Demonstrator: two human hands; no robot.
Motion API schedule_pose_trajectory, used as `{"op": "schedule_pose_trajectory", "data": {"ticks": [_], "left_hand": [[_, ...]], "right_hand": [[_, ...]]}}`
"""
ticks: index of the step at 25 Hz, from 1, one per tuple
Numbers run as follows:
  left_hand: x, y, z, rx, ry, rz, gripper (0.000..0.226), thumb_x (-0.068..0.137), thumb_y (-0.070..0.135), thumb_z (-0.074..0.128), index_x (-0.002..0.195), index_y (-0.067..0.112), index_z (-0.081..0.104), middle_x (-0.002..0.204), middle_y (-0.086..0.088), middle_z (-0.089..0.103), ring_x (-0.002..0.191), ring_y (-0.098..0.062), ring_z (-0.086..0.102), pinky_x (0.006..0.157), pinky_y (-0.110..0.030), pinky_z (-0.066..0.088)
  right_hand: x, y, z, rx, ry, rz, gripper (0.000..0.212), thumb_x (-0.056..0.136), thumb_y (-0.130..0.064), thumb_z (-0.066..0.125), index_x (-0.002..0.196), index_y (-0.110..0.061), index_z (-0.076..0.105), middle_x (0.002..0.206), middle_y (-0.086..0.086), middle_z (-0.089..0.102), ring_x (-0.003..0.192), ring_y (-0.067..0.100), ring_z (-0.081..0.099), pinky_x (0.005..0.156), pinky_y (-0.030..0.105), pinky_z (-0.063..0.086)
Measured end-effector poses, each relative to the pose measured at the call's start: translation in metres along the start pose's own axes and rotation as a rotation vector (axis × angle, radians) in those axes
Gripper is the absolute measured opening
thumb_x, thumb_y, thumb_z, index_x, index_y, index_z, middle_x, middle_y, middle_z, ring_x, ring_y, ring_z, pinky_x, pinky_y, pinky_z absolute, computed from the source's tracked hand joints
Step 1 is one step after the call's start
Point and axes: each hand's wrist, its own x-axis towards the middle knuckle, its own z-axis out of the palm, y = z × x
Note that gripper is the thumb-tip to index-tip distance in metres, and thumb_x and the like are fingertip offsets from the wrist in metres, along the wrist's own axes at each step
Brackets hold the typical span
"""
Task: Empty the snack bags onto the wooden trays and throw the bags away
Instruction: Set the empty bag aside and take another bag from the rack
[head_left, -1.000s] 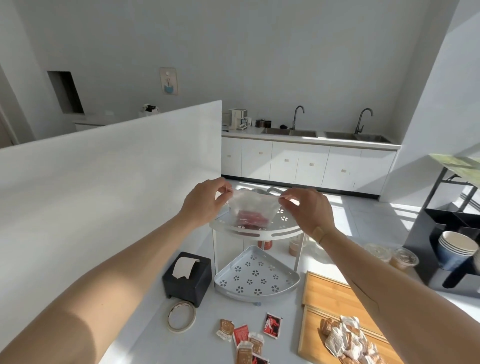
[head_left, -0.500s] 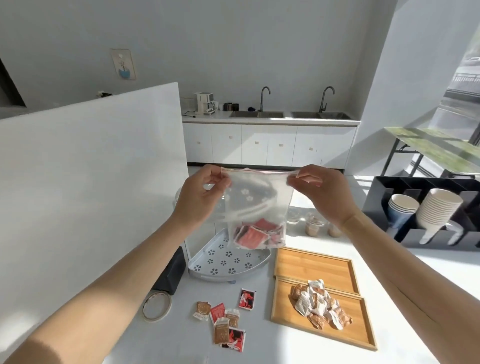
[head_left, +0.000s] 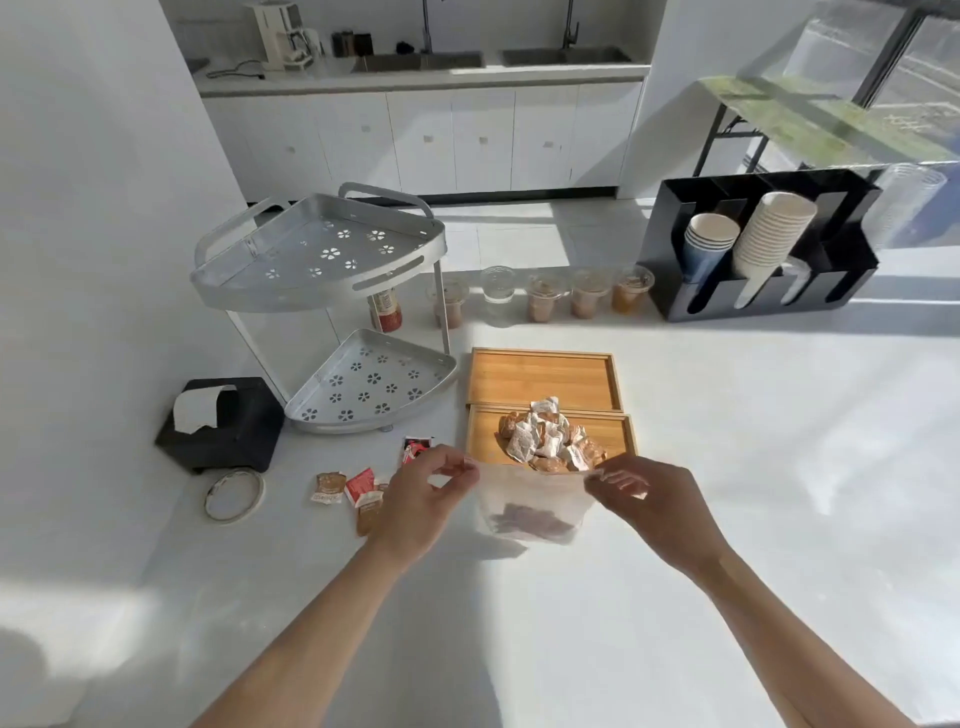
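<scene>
I hold a clear snack bag (head_left: 530, 506) upright just in front of the near wooden tray (head_left: 621, 434). My left hand (head_left: 423, 501) pinches its top left corner and my right hand (head_left: 647, 501) pinches the top right. Reddish snack packets lie blurred at the bag's bottom. The near tray holds a heap of wrapped snacks (head_left: 548, 441). Behind it, the far wooden tray (head_left: 540, 376) has nothing on it.
Loose snack packets (head_left: 353, 488) lie on the white counter left of my left hand. A two-tier metal corner rack (head_left: 332, 306), a black tissue box (head_left: 223, 426) and a tape ring (head_left: 234, 493) stand left. Lidded cups (head_left: 543, 296) and a black cup holder (head_left: 753, 249) line the back.
Both hands have brought the bag down from rack height to just above the counter in front of the near tray. My view has tilted downward.
</scene>
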Motion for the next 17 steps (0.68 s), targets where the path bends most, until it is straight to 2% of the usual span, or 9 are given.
{"op": "schedule_pose_trajectory", "data": {"ticks": [3, 5, 9, 13, 15, 17], "left_hand": [[-0.003, -0.019, 0.02, 0.006, -0.03, -0.056, 0.01, 0.085, 0.015, 0.072, 0.084, 0.025, 0.071, 0.087, 0.005, 0.073, 0.085, -0.003, 0.065, 0.074, -0.011, 0.045], [-0.003, -0.022, 0.026, 0.005, -0.042, -0.07, 0.013, 0.085, 0.014, 0.072, 0.084, 0.027, 0.072, 0.089, 0.003, 0.074, 0.084, -0.006, 0.066, 0.077, -0.011, 0.047], [-0.001, -0.024, 0.034, 0.011, -0.045, -0.092, 0.012, 0.085, 0.016, 0.072, 0.086, 0.028, 0.07, 0.089, 0.003, 0.073, 0.082, -0.011, 0.066, 0.077, -0.022, 0.05], [-0.006, -0.003, 0.042, 0.067, 0.063, -0.22, 0.015, 0.088, 0.034, 0.067, 0.088, 0.024, 0.055, 0.082, 0.0, 0.061, 0.072, -0.018, 0.062, 0.066, -0.04, 0.058], [-0.013, 0.015, 0.046, -0.039, -0.054, -0.37, 0.029, 0.092, 0.044, 0.058, 0.088, 0.015, 0.056, 0.077, -0.005, 0.061, 0.072, -0.016, 0.064, 0.062, -0.039, 0.059], [-0.02, 0.029, 0.048, -0.103, -0.188, -0.47, 0.041, 0.092, 0.05, 0.055, 0.093, 0.009, 0.063, 0.081, -0.006, 0.067, 0.076, -0.015, 0.067, 0.059, -0.033, 0.06]], "right_hand": [[-0.021, 0.025, 0.011, -0.08, -0.014, 0.039, 0.02, 0.084, -0.023, 0.074, 0.075, -0.039, 0.068, 0.079, -0.026, 0.071, 0.078, -0.002, 0.068, 0.075, 0.014, 0.048], [-0.027, 0.036, 0.016, -0.114, -0.026, 0.062, 0.013, 0.083, -0.027, 0.075, 0.077, -0.036, 0.069, 0.077, -0.021, 0.072, 0.08, -0.001, 0.068, 0.076, 0.019, 0.051], [-0.03, 0.042, 0.024, -0.172, -0.048, 0.005, 0.007, 0.081, -0.034, 0.073, 0.079, -0.032, 0.067, 0.076, -0.017, 0.07, 0.078, 0.002, 0.067, 0.075, 0.027, 0.054], [-0.036, 0.037, 0.043, -0.271, 0.069, -0.134, 0.014, 0.077, -0.03, 0.076, 0.077, -0.031, 0.062, 0.071, -0.017, 0.063, 0.067, 0.003, 0.061, 0.061, 0.029, 0.054], [-0.042, 0.035, 0.055, -0.319, 0.14, -0.176, 0.021, 0.072, -0.022, 0.081, 0.075, -0.028, 0.061, 0.068, -0.015, 0.061, 0.063, 0.007, 0.06, 0.054, 0.029, 0.052], [-0.047, 0.034, 0.066, -0.356, 0.158, -0.229, 0.022, 0.07, -0.019, 0.081, 0.074, -0.026, 0.06, 0.065, -0.014, 0.061, 0.06, 0.01, 0.059, 0.05, 0.026, 0.049]]}}
